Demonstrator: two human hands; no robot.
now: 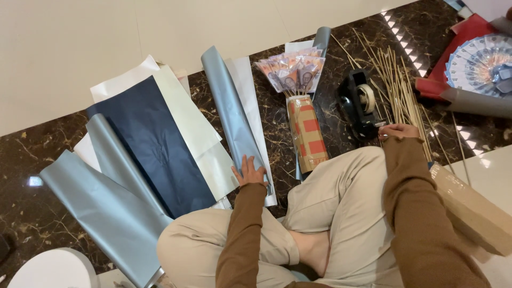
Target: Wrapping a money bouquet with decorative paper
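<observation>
The left hand [248, 172] is laid flat, fingers spread, on a long silvery-grey paper sheet [230, 109] pointing away; the right hand [399, 131] is pinched beside the black tape dispenser [360, 104].

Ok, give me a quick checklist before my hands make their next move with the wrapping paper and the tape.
1. Left hand flat on the grey paper sheet: ok.
2. Right hand at the black tape dispenser: ok.
3. Tape end pulled free: cannot tell.
4. Banknote fan on its wrapped stem lying between both hands: ok.
5. Wooden skewers tidy: not ok, scattered.
6. Navy sheet lying flat: ok.
</observation>
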